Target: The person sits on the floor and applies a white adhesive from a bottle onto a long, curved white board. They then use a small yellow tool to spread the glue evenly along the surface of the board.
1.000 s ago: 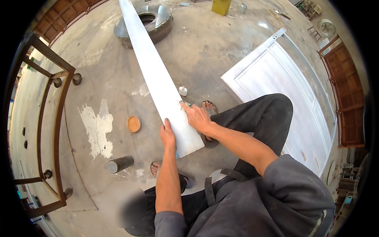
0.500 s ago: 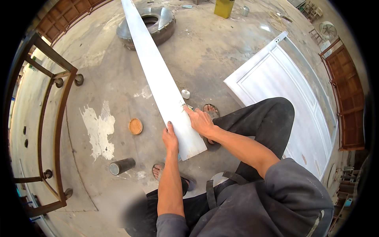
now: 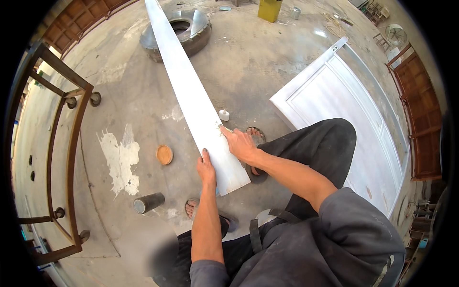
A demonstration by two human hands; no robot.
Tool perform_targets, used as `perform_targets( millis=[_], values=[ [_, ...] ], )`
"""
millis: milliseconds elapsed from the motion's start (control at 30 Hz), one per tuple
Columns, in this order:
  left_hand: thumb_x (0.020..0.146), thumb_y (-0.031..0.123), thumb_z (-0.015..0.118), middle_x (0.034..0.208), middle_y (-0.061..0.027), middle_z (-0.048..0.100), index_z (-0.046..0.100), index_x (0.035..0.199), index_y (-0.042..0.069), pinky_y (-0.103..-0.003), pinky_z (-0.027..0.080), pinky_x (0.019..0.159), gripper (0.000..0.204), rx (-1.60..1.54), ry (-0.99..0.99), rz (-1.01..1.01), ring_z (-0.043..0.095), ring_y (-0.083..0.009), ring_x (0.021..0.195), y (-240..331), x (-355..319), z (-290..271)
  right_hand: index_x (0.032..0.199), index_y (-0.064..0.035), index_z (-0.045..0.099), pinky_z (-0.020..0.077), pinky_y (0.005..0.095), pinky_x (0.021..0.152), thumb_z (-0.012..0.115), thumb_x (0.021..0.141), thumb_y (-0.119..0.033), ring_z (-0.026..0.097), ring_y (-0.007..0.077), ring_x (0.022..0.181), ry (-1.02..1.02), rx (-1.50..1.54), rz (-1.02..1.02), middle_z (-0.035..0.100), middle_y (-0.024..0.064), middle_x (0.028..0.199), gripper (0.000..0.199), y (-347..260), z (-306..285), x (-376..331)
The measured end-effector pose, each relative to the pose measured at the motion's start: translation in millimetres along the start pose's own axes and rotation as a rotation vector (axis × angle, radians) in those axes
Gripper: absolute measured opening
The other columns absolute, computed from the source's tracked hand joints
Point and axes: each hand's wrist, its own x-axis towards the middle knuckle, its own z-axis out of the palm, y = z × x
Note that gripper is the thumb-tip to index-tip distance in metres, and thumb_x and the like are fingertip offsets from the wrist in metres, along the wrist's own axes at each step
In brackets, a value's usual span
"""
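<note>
A long white board [image 3: 191, 91] slopes away from me, its near end between my knees and its far part across a tyre. My left hand [image 3: 206, 171] grips its left edge near that end, thumb on top and the other fingers hidden underneath. At the right edge, my right hand [image 3: 240, 145] is closed, index finger stretched toward a small rough, yellowish spot [image 3: 220, 128] on the board. A thin, pale thing shows by those fingertips, too small to name. Just beyond this hand stands a small white bottle [image 3: 224, 115] on the floor.
The tyre [image 3: 201, 40] lies flat under the board. Left are a round dish of orange-brown stuff [image 3: 164, 154], a dark cylinder [image 3: 149, 203] and a wheeled frame [image 3: 76, 138]. A white panelled door [image 3: 334, 95] lies to my right; a yellow container [image 3: 269, 10] stands far off.
My right fingertips have shifted slightly left and up along the board's right edge. The left hand keeps its grip, and the board stays nearly in place.
</note>
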Motion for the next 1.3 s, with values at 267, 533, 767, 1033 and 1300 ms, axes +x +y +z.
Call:
perform_targets(
  millis=[267,533,767,1033,1300],
  values=[
    [0.103,0.055,0.049,0.095,-0.0136,0.067,0.065,0.107,-0.011,-0.037,0.049,0.08,0.067,0.009,-0.018,-0.019,0.058,-0.0202,0.086,6,-4,3,0.143,-0.01,0.053,0.0553,0.0537,0.075,0.052,0.092,-0.003,0.069,0.0479,0.086,0.015,0.015,0.005,0.065,0.0294,0.101,0.052,3,-1,10],
    [0.104,0.054,0.048,0.102,-0.016,0.068,0.063,0.113,-0.012,-0.038,0.049,0.084,0.068,0.056,0.002,-0.026,0.06,-0.0219,0.091,14,-9,4,0.145,-0.0099,0.052,0.0554,0.0534,0.075,0.051,0.093,-0.004,0.068,0.0488,0.087,-0.008,0.007,0.017,0.064,0.031,0.1,0.052,6,-1,6],
    [0.102,0.055,0.05,0.097,-0.0196,0.068,0.063,0.11,-0.01,-0.04,0.049,0.083,0.066,0.01,0.009,-0.023,0.06,-0.0257,0.088,6,-4,0,0.145,-0.0104,0.051,0.0554,0.0537,0.075,0.049,0.094,-0.004,0.068,0.0492,0.086,-0.026,0.015,0.016,0.064,0.0307,0.098,0.052,3,4,-10],
    [0.104,0.053,0.049,0.093,-0.0131,0.066,0.064,0.104,-0.009,-0.038,0.048,0.08,0.064,-0.069,-0.022,-0.031,0.056,-0.0207,0.084,5,-3,-2,0.145,-0.011,0.052,0.0558,0.0536,0.073,0.051,0.092,-0.002,0.068,0.0486,0.082,0.003,0.003,-0.019,0.064,0.0289,0.096,0.053,-1,6,-4],
    [0.102,0.056,0.05,0.089,-0.0164,0.065,0.063,0.103,-0.008,-0.039,0.048,0.078,0.065,0.009,-0.013,-0.039,0.056,-0.0233,0.081,11,-6,-1,0.146,-0.0108,0.051,0.0559,0.0537,0.072,0.053,0.092,-0.003,0.069,0.0469,0.084,-0.016,-0.042,0.013,0.065,0.0275,0.094,0.055,-2,5,11]
  ],
)
